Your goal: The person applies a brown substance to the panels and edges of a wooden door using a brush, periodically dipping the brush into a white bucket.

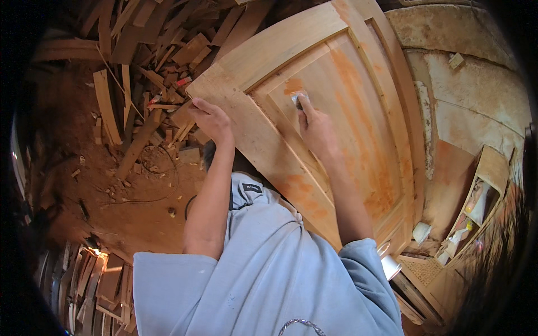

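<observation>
A panelled wooden door point(241, 73) lies in front of me, with orange filler smeared on its inner panel and frame. My right hand point(318, 127) is closed around a small putty knife point(298, 98), whose blade meets the panel beside an orange patch point(293, 85). Most of the knife's handle is hidden in my fingers. At the door's left corner, my left hand point(213, 119) rests against the edge with its fingers stretched out and apart. Nothing shows in that hand.
Wood offcuts point(185, 61) are heaped beyond the door's left side, over reddish dirt ground point(140, 196). On the right stand an open wooden box point(476, 204) with items inside, a white cup point(421, 231) and a white container point(390, 267). Stacked boards point(106, 285) lie at lower left.
</observation>
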A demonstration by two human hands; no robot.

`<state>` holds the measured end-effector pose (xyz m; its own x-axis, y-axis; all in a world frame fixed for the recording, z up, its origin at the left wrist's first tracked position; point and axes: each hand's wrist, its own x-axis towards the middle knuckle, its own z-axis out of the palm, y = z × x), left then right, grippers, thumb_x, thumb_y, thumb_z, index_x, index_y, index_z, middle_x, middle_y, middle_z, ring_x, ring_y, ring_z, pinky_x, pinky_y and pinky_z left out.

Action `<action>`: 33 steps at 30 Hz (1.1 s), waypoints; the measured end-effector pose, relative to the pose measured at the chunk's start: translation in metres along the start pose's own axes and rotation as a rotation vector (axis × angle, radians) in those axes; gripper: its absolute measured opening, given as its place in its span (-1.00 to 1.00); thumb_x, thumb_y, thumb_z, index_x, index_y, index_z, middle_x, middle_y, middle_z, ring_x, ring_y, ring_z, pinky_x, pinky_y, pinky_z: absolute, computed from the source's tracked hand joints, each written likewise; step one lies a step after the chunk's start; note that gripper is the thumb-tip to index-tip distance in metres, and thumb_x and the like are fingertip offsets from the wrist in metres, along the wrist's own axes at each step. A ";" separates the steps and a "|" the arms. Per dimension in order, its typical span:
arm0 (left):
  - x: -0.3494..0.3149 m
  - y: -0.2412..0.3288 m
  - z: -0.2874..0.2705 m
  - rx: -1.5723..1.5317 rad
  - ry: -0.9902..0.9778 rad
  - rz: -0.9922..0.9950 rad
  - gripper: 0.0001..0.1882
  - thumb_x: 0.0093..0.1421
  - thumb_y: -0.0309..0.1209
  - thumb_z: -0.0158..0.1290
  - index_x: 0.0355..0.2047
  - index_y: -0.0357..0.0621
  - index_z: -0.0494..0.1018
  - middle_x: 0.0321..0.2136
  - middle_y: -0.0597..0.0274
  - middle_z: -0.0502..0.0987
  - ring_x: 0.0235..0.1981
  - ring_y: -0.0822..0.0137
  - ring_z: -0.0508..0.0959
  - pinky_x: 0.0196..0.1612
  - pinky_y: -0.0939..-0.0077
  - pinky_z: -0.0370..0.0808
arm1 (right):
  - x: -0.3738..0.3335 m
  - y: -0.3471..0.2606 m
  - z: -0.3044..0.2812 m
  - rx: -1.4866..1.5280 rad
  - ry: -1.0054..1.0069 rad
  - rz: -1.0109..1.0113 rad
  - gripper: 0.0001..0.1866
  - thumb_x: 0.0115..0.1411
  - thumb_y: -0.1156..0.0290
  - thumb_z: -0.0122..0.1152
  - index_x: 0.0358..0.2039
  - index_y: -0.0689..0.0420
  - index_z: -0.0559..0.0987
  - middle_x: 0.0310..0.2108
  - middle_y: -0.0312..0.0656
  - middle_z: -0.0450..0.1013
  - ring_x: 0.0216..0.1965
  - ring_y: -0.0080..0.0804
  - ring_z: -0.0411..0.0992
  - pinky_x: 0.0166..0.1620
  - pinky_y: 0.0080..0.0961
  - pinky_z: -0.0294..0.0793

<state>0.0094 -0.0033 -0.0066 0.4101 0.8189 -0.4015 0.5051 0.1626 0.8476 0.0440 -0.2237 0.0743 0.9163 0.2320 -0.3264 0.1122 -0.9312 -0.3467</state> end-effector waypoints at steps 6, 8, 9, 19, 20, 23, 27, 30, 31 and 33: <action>-0.003 -0.004 0.002 0.050 0.037 0.019 -0.13 0.46 0.11 -0.43 0.28 -0.66 0.04 0.27 -0.55 0.14 0.29 -0.30 0.22 0.33 0.08 0.17 | -0.021 0.001 0.031 -0.043 0.065 0.083 -0.59 0.37 0.32 0.01 0.22 -0.01 0.42 -0.37 0.18 0.51 -0.33 0.18 0.51 -0.23 0.01 0.48; -0.001 -0.007 0.004 0.048 0.148 0.085 -0.29 0.48 0.04 -0.38 -0.02 -0.60 0.24 -0.06 -0.57 0.39 -0.02 -0.40 0.43 0.02 -0.05 0.35 | -0.025 0.004 0.015 -0.065 -0.035 0.087 -0.59 0.37 0.30 0.01 0.22 -0.03 0.43 -0.35 0.18 0.52 -0.30 0.16 0.51 -0.21 0.01 0.48; 0.001 -0.006 0.005 0.043 0.155 0.083 -0.29 0.48 0.04 -0.38 -0.02 -0.60 0.24 -0.06 -0.57 0.39 -0.02 -0.40 0.43 0.02 -0.05 0.35 | -0.024 0.001 0.005 -0.088 -0.138 0.083 -0.58 0.37 0.28 0.02 0.23 -0.06 0.44 -0.33 0.17 0.52 -0.26 0.13 0.52 -0.19 0.01 0.49; 0.001 -0.011 0.009 0.065 0.143 0.051 -0.29 0.48 0.05 -0.38 -0.04 -0.59 0.24 -0.11 -0.54 0.42 -0.07 -0.39 0.46 -0.01 -0.01 0.39 | 0.025 -0.006 -0.040 -0.247 -0.305 -0.073 -0.59 0.32 0.22 0.03 0.18 -0.15 0.48 -0.22 -0.01 0.58 -0.17 0.02 0.54 -0.15 -0.05 0.54; 0.001 -0.013 0.008 0.059 0.152 0.053 -0.29 0.48 0.05 -0.37 -0.03 -0.59 0.24 -0.11 -0.55 0.42 -0.07 -0.39 0.46 -0.01 -0.01 0.39 | 0.023 -0.007 -0.042 -0.230 -0.326 -0.065 -0.60 0.32 0.22 0.02 0.16 -0.13 0.50 -0.23 0.00 0.58 -0.19 0.05 0.54 -0.15 -0.05 0.54; 0.001 -0.010 0.010 0.057 0.190 0.113 -0.28 0.47 0.05 -0.37 0.00 -0.60 0.24 -0.10 -0.56 0.42 -0.06 -0.41 0.46 -0.01 -0.03 0.39 | 0.029 -0.015 -0.051 -0.254 -0.408 -0.018 -0.60 0.29 0.26 -0.01 0.14 -0.14 0.51 -0.21 -0.02 0.59 -0.18 0.05 0.55 -0.14 -0.03 0.55; 0.004 -0.009 0.004 0.045 0.164 0.094 -0.28 0.47 0.05 -0.37 -0.01 -0.59 0.24 -0.08 -0.57 0.41 -0.03 -0.40 0.45 0.00 -0.05 0.38 | 0.019 0.005 -0.042 -0.317 -0.463 -0.031 -0.57 0.29 0.29 -0.04 0.18 -0.17 0.48 -0.21 -0.04 0.60 -0.17 0.02 0.55 -0.15 -0.01 0.56; 0.001 -0.005 0.002 0.063 0.168 0.075 -0.29 0.47 0.05 -0.37 0.00 -0.58 0.25 -0.05 -0.58 0.40 -0.02 -0.39 0.45 -0.01 -0.06 0.38 | 0.000 -0.010 -0.024 -0.075 -0.218 0.005 -0.63 0.34 0.27 0.02 0.14 -0.06 0.49 -0.24 0.05 0.57 -0.23 0.10 0.54 -0.17 0.00 0.51; 0.000 -0.004 0.006 0.049 0.165 0.096 -0.29 0.47 0.05 -0.37 0.00 -0.58 0.25 -0.05 -0.57 0.40 -0.02 -0.39 0.45 -0.01 -0.06 0.39 | -0.002 -0.009 -0.014 -0.073 -0.215 0.016 -0.63 0.34 0.27 0.02 0.14 -0.06 0.49 -0.24 0.05 0.57 -0.23 0.10 0.54 -0.17 0.00 0.51; -0.002 -0.004 0.009 0.048 0.153 0.121 -0.30 0.47 0.04 -0.37 0.00 -0.57 0.26 -0.05 -0.57 0.40 -0.02 -0.39 0.45 -0.01 -0.06 0.39 | -0.007 -0.001 0.014 -0.095 -0.019 0.066 -0.63 0.37 0.25 0.01 0.16 -0.08 0.47 -0.27 0.08 0.56 -0.25 0.11 0.54 -0.17 0.00 0.51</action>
<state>0.0133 -0.0103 -0.0125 0.3512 0.9058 -0.2372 0.4962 0.0347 0.8675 0.0322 -0.2204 0.0649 0.9157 0.1734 -0.3626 0.0884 -0.9670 -0.2392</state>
